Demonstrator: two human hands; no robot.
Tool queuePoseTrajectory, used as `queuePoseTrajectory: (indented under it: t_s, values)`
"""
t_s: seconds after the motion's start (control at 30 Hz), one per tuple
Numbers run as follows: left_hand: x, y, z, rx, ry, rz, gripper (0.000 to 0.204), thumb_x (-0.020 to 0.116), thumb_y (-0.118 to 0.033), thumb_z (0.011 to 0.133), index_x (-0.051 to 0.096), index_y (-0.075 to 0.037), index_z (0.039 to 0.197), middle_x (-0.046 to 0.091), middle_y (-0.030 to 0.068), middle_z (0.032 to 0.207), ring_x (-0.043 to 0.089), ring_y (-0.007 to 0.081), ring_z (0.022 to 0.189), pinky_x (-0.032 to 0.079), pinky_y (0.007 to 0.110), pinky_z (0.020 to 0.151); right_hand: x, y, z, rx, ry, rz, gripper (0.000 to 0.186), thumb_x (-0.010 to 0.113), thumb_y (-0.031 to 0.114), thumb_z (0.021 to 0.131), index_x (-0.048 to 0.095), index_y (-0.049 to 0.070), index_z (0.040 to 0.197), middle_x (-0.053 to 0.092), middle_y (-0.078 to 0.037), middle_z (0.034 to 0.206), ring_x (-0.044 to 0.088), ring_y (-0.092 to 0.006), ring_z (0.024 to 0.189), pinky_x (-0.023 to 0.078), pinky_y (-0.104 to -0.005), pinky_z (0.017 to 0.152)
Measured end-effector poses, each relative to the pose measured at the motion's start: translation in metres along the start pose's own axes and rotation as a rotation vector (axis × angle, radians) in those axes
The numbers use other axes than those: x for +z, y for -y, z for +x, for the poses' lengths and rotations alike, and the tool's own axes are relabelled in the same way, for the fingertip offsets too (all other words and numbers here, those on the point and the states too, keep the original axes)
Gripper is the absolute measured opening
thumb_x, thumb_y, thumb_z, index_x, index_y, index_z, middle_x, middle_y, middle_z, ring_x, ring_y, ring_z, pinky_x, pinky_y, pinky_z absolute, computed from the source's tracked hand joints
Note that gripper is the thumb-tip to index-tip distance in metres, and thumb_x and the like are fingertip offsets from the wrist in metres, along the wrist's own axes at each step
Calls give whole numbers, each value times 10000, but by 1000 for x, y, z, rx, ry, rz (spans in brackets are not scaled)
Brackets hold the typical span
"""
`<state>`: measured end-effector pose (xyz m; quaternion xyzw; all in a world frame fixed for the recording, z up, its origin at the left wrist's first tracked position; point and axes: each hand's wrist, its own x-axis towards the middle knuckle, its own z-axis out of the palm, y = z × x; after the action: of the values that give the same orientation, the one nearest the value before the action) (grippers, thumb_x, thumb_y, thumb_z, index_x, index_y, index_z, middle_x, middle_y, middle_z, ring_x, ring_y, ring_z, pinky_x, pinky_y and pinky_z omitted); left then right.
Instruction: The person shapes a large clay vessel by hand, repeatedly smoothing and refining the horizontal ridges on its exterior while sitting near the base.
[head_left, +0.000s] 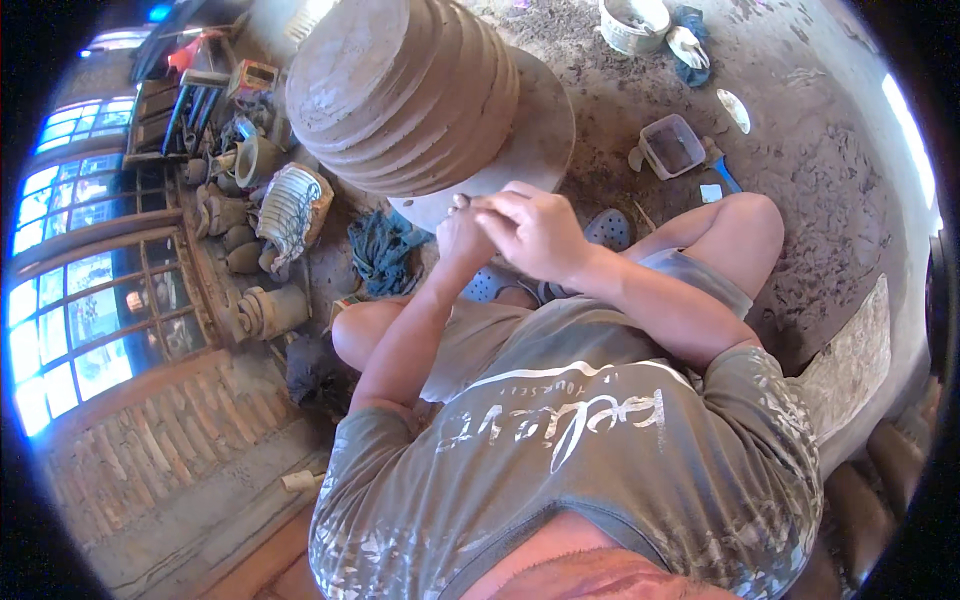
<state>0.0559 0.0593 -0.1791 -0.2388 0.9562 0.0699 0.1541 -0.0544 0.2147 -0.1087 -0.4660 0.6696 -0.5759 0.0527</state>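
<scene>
In the head view, our work centers on a large ridged clay vessel (pixel 430 110) standing on a pale round turntable (pixel 545 120), just beyond our hands. We judge the main body to be built up: the wall rises in stacked, coil-like bands. Those ridges remain plainly visible along the side facing us, so, if a smooth wall is wanted, the smoothing looks to be left. The broad round face at its upper end seems more even than the side.

Our left hand (pixel 465 235) is curled, and our right hand (pixel 540 232) meets it, fingers bent toward the left thumb. Both are apart from the clay wall as far as we can see. A small grayish spot shows at the fingertips, but we cannot tell whether we grasp a bit of clay there or merely have muddy fingers.

The vessel's far side is hidden and its top edge is cut by the frame, so we cannot say whether that round face is closed or open. Our forearms and knees partly cover our blue-gray perforated clogs (pixel 608 230). The contents of the clear plastic tub (pixel 650 152), beside a blue-handled brush (pixel 727 175), are hard to make out.
</scene>
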Motion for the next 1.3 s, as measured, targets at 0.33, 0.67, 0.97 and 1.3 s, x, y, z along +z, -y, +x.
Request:
queuePoseTrajectory:
  t_s: [0.33, 0.67, 0.97, 1.3]
  values:
    - [-30, -23, -44, -195, 410, -1491, 811, 321, -774, 1059, 671, -59, 903, 630, 64, 723, 552, 155, 554, 430, 312, 513, -32, -48, -38, -321, 428, -176, 318, 747, 229, 912, 693, 26, 1150, 677, -115, 1004, 659, -304, 958, 559, -436, 813]
    - [-49, -37, -43, -23, 386, -1417, 498, 594, -555, 1076, 680, -74, 1174, 626, -21, 841, 531, 76, 658, 379, 241, 565, -33, -45, -42, 18, 252, 45, 165, 758, 139, 903, 740, 7, 1000, 718, -164, 962, 706, -361, 902, 577, -455, 802]
    - [3, 28, -15, -159, -311, -367, 536, 660, -460, 1049, 666, 73, 1106, 715, 210, 1076, 706, 362, 907, 548, 507, 785, -40, -11, 11, 181, -156, 147, 216, 815, 115, 920, 752, -21, 1076, 774, -181, 1030, 771, -296, 905, 608, -368, 786]
    - [3, 21, 0, -211, -78, -210, 1136, 888, -677, 707, 561, 164, 1397, 312, 416, 1619, 282, 616, 1506, 323, 615, 1235, -14, -17, 59, 42, -232, 168, 153, 786, 59, 972, 784, -34, 1094, 770, -112, 1009, 727, -110, 860, 603, -271, 758]
